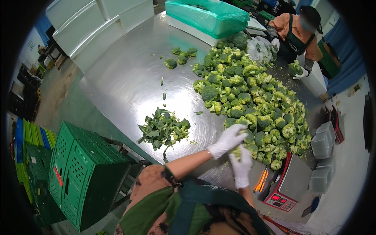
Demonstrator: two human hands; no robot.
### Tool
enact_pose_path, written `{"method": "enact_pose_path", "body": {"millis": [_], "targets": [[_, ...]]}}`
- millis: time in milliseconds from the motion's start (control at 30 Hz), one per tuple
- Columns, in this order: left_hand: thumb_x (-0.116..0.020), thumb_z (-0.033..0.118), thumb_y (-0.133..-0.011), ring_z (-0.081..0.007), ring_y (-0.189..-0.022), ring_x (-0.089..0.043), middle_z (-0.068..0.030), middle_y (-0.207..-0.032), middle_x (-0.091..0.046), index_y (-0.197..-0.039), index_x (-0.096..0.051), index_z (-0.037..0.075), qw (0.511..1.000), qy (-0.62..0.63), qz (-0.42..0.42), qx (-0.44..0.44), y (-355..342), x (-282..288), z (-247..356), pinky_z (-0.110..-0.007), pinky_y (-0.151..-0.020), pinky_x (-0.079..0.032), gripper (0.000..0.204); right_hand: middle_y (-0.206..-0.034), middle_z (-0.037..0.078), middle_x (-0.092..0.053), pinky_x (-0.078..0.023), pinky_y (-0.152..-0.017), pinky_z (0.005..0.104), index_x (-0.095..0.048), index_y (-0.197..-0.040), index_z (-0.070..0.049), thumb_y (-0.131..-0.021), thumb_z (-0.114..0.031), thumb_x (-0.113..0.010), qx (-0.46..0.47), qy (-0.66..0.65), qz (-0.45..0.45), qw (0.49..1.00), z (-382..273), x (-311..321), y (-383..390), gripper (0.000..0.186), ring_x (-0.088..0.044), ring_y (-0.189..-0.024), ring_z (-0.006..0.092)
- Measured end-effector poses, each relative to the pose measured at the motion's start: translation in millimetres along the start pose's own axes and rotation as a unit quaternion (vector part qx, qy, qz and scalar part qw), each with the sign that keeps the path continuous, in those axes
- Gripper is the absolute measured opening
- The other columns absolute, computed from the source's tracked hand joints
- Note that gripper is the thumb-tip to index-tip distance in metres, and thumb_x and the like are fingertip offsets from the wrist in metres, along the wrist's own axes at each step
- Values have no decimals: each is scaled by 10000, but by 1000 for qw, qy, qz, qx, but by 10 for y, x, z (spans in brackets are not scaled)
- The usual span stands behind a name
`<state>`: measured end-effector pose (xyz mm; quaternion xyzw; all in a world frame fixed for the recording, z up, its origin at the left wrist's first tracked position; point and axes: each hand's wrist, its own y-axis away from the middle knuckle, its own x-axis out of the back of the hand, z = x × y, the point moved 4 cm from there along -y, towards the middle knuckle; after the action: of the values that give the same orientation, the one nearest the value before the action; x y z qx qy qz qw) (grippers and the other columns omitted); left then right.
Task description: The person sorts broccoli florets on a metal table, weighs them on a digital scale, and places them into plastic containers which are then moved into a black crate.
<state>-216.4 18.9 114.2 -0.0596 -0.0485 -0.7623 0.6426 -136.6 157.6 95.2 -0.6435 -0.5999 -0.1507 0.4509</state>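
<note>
My left hand (228,141), in a white glove, reaches to the near edge of a large broccoli pile (250,94). Its fingers are bent round a light green broccoli piece (235,151), which is partly hidden. Just below it my right hand (241,166), also gloved in white, has its fingers curled up close to the same piece. Motion blurs those fingertips, and whatever lies in them cannot be made out. To the left, a heap of cut broccoli leaves and stems (162,127) lies on the steel table (121,70).
Orange-handled tools (261,180) lie beside a red scale (280,199) at right. Green crates (84,172) stand left, and a bin lined with green plastic (207,19) sits at the far edge. Loose broccoli heads (182,59) lie nearby. A co-worker (295,37) holds broccoli across the table.
</note>
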Motion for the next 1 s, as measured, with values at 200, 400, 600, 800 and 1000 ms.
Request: {"method": "enact_pose_path", "body": {"millis": [200,400,600,800,1000], "targets": [[-624,323,-980,-386,-1135,-619,-259,-1496,-438,-1572,-299,59,958,-114,60,-257,-351,-209,629,-456,-1008,-489,726,-1470,187,-512,-384,-1111,461,-452,-1506,-52,-819,-226,-815,-32,214,97,971,922,1244,-841,796,-492,-1306,380],[-705,421,-850,-330,-973,-616,-129,-968,-683,-1054,-719,127,834,-534,120,70,214,1342,-340,-487,-876,-454,359,-1398,154,-594,-404,-1114,416,-588,-1384,-55,-882,-185,-772,30,152,134,979,666,1102,-709,550,-544,-1308,292],[-735,365,-828,-328,-1069,-598,-140,-1039,-683,-1115,-722,135,809,-570,129,68,560,1821,-939,-509,-905,-413,368,-1102,109,-738,-534,-935,344,-736,-1083,-23,-926,-52,-689,-23,-147,29,988,-122,229,-587,166,-698,-1036,238],[-568,104,-997,-153,-1178,-594,-102,-1256,-662,-1396,-576,54,983,145,87,72,553,1833,-412,-311,-1037,-471,402,-1215,72,-698,-546,-826,258,-710,-1207,-26,-1012,-106,-618,-147,-340,-103,923,-451,-339,-600,230,-683,-961,136],[-683,299,-946,-314,-1245,-577,-183,-1291,-611,-1416,-521,25,983,-95,82,-135,477,1039,-46,-410,-1092,-446,567,-1320,95,-625,-579,-733,261,-569,-1393,-19,-1026,-149,-616,-218,-508,-59,831,-749,-616,-838,392,-662,-980,139]]}}
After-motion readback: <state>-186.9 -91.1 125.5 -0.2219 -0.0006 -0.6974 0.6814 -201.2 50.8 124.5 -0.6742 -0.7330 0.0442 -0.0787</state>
